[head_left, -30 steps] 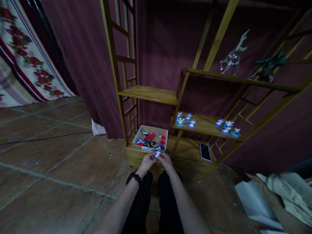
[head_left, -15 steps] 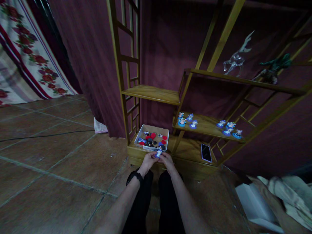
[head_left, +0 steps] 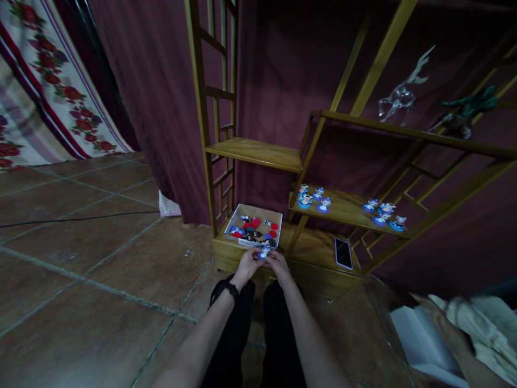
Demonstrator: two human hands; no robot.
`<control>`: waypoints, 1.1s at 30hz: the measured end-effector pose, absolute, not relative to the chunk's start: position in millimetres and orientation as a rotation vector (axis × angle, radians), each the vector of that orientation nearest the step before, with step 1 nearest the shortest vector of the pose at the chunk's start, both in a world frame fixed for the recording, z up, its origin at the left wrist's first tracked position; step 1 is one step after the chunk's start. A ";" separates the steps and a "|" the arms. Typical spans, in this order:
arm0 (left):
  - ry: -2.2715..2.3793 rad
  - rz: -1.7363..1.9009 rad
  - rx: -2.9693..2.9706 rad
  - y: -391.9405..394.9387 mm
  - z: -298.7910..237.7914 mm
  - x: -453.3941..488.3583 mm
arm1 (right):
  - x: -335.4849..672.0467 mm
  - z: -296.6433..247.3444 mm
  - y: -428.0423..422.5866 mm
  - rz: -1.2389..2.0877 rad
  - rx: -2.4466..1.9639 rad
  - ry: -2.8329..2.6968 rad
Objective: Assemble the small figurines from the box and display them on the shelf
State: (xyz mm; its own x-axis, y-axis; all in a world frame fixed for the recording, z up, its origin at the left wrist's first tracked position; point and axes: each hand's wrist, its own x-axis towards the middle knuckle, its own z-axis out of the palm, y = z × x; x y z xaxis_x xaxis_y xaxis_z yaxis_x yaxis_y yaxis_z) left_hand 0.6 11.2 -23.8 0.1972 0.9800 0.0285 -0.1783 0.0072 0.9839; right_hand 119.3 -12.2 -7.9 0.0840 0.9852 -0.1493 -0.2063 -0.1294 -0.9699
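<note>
A small purple-and-white figurine (head_left: 264, 252) is held upright in front of the box, between the fingers of both hands. My left hand (head_left: 247, 265) grips it from the left, a dark band around that wrist. From the right, my right hand (head_left: 278, 264) pinches its other side. Just beyond the hands, a shallow cardboard box (head_left: 260, 210) holds several figurines lying loose, some on red bases. More figurines stand in two groups on the shelf to the right: one figurine (head_left: 323, 205) at the left end and another figurine (head_left: 398, 223) at the right end.
A phone (head_left: 343, 253) lies on the lowest board of the wooden shelf unit (head_left: 254, 152). On a higher shelf stand a clear glass animal (head_left: 399, 99) and a dark green sculpture (head_left: 464, 113). A white box (head_left: 424, 339) and cloth lie at lower right.
The view has shifted slightly, so the shelves appear a little farther right. Both hands keep hold of the figurine in nearly the same place.
</note>
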 end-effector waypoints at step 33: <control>0.981 1.112 1.149 10.1 -20.2 -2.9 | 118.8 -15.9 -9.4 1.219 -1.313 -0.903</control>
